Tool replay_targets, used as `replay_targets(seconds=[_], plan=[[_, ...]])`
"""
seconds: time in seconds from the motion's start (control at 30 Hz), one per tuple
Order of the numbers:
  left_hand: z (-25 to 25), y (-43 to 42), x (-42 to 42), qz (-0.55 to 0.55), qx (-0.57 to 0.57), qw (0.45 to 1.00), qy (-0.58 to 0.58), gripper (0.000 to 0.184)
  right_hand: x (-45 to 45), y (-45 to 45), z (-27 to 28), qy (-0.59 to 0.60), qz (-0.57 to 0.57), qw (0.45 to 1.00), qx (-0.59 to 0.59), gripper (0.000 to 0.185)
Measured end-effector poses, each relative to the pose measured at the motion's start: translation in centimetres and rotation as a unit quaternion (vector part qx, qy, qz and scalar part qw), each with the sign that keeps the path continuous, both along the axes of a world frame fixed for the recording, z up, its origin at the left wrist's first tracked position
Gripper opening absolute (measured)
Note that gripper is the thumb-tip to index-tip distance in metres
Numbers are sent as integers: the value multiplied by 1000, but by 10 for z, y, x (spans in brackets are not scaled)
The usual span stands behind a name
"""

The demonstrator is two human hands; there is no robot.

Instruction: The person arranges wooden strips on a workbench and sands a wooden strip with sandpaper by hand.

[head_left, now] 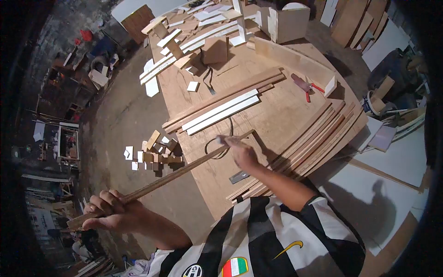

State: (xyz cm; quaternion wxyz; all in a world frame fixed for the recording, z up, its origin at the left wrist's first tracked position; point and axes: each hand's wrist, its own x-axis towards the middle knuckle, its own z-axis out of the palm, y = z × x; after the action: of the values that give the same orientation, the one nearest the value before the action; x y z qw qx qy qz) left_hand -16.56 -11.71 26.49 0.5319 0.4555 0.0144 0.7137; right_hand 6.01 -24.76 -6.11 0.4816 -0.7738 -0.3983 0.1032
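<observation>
As the strip (pixel 177 171) overhangs the desk's (pixel 214 185) left edge, my left grip (pixel 108 211) clasps it, probably steadying; right grip (pixel 241 152) unclear.

Light falls strongest on the broad tan plywood tabletop (pixel 217 171), and the flat white-painted strips (pixel 226 111) upon it glare almost to blankness. The bare right hand (pixel 240 152), slightly soft in outline, and its forearm cast a dark shadow rightward over the wood; a person's shadow (pixel 378 207) darkens the large smooth white sheet (pixel 341 189), suggesting light from the left. The cluttered grey left-hand wall (pixel 39 55) sinks into grainy dimness. Wide-angle distortion bows straight edges, and black vignetting swallows the corners.
</observation>
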Motion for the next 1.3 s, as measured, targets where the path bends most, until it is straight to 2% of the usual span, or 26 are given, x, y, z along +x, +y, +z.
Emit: replay_targets(seconds=[0.07,0.1,0.13,0.17,0.2,0.23,0.27,0.3,0.4,0.43,0.47,0.53,0.57,0.63,0.73,0.77,0.83,0.87,0.93,0.97,1.0,1.07,1.1,1.17,1.23,1.3], plan=[[-1,0,1,5,-7,1000,5,53,-7,-1,15,-72,29,992,95,38],[0,-1,2,7,-6,1000,13,54,2,-2,-1,-70,10,992,102,36],[2,-2,2,9,-3,1000,20,54,17,-2,1,47,-3,996,74,34],[2,-3,3,10,-3,1000,19,54,35,-5,4,117,-29,989,-88,33],[4,-5,5,16,-2,1000,15,54,44,-7,14,184,-55,950,-248,32],[5,-7,7,21,0,1000,13,54,37,-5,2,185,-56,950,-245,32],[6,-7,9,18,3,1000,12,54,27,-1,-19,83,-37,991,-99,33],[6,-9,8,17,-11,1000,8,54,21,2,-18,-21,-15,998,49,33],[6,-9,9,-4,-6,1000,6,55,24,-6,-1,-24,51,996,65,39],[6,-10,8,-25,14,1000,11,56,42,-12,28,121,88,988,-43,45],[5,-9,6,-26,12,1000,12,56,60,-17,2,193,34,972,-132,48],[4,-5,3,-88,30,996,4,57,71,-19,1,193,-6,945,-263,47],[5,-2,2,-91,33,995,4,57,66,-18,-2,194,-8,946,-259,47],[4,2,0,-119,28,992,1,56,48,-19,-12,113,52,992,-28,44],[6,-4,4,-155,24,988,-3,56,47,-19,-28,42,60,995,67,41],[7,-6,3,-156,19,988,2,56,49,-24,-34,48,58,995,63,41],[8,-6,7,-151,38,988,-6,56,73,-25,-34,174,15,977,-120,39],[7,-4,5,-153,38,987,-6,56,68,-23,-34,174,13,977,-119,39],[8,2,-2,-163,45,985,35,56,38,-9,-28,149,48,985,67,38],[7,4,-2,-161,45,985,34,56,23,1,-38,27,51,998,7,36],[7,5,-2,-175,50,983,35,57,24,1,-31,27,53,998,7,36],[7,4,-3,-188,52,980,40,57,19,-6,-11,11,27,994,106,35],[8,3,-3,-185,47,981,43,57,34,-2,-45,101,14,990,101,34],[7,2,-1,-183,46,981,42,58,48,-6,-28,195,-23,980,-15,34],[5,4,2,-151,47,987,9,55,33,-2,3,263,-42,962,-51,34],[7,7,2,-153,39,987,14,53,-2,-3,11,-24,-17,993,112,35]])
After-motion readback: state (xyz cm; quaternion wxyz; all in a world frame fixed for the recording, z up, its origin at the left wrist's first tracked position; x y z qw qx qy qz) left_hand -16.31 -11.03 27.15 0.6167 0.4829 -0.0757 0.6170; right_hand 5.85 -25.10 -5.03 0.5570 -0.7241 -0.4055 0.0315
